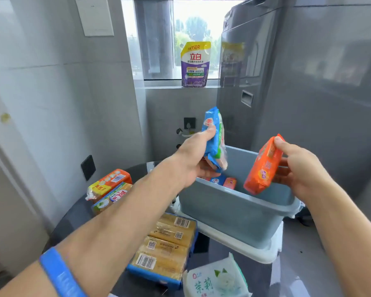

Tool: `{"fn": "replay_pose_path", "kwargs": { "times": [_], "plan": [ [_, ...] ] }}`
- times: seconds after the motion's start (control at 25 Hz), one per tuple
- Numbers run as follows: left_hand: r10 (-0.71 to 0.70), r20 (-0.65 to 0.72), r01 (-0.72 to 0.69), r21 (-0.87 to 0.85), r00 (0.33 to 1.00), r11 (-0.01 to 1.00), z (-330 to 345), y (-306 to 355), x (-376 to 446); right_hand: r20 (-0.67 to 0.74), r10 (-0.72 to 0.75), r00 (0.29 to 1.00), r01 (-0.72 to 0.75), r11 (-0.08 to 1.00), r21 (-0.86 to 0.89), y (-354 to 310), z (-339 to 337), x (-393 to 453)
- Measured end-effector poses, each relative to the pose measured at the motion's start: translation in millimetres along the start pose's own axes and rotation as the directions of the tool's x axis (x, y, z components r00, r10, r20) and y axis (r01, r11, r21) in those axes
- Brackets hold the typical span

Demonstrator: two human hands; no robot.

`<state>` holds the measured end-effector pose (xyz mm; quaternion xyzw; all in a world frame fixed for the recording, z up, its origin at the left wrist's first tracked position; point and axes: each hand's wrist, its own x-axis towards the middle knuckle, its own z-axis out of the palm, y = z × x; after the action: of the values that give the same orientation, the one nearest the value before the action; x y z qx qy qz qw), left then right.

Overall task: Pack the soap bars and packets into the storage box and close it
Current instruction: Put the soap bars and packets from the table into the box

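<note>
A grey-blue storage box (229,209) stands open on a dark round table, resting on its white lid (255,252). Small soap packets (224,181) lie inside it. My left hand (198,155) grips a blue and green soap packet (215,136), held upright over the box's left end. Over the box's right part, my right hand (296,166) holds an orange soap packet (263,166) by its ends.
On the table lie a multipack of yellow soap bars (167,247), an orange and yellow pack (109,183) with another pack (111,198) under it, and a white-green packet (216,279). A purple detergent pouch (195,65) stands on the windowsill. A grey appliance (287,82) rises behind the box.
</note>
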<state>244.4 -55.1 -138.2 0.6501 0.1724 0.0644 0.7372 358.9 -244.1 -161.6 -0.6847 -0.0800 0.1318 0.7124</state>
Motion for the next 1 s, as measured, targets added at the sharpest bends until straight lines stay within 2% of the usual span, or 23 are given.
{"fn": "replay_pose_path", "kwargs": {
  "times": [0.12, 0.24, 0.32, 0.4, 0.52, 0.68, 0.8, 1.0],
  "plan": [
    [-0.172, 0.137, 0.168, 0.036, 0.975, 0.985, 34, -2, 29, 0.009, -0.014, 1.0, 0.015, 0.994, -0.104, 4, 5, 3],
    [-0.269, 0.268, 0.191, 0.284, 0.925, 0.939, 47, -14, 46, 0.02, -0.011, 1.0, 0.015, 0.976, -0.219, 8, 8, 9],
    [-0.282, 0.265, 0.174, 0.367, 0.922, 0.914, 50, -21, 52, 0.02, -0.009, 1.0, 0.015, 0.939, -0.343, 13, 13, 13],
    [-0.289, 0.247, 0.196, 0.343, 0.925, 0.919, 50, -28, 56, 0.028, 0.005, 1.0, 0.007, 0.918, -0.396, 20, 20, 17],
    [-0.315, 0.174, 0.224, 0.404, 0.933, 0.887, 46, -36, 61, 0.085, 0.161, 0.983, -0.106, 0.887, -0.449, 27, 28, 19],
    [-0.271, 0.094, 0.155, 0.626, 0.958, 0.764, 49, -39, 69, 0.036, 0.283, 0.959, -0.192, 0.734, -0.652, 25, 32, 21],
    [-0.243, 0.088, 0.116, 0.694, 0.966, 0.711, 46, -39, 72, 0.025, 0.351, 0.936, -0.218, 0.635, -0.741, 26, 34, 21],
    [-0.273, 0.137, 0.127, 0.637, 0.952, 0.76, 37, -37, 69, -0.011, 0.32, 0.947, -0.208, 0.591, -0.779, 27, 35, 21]
  ]
}}
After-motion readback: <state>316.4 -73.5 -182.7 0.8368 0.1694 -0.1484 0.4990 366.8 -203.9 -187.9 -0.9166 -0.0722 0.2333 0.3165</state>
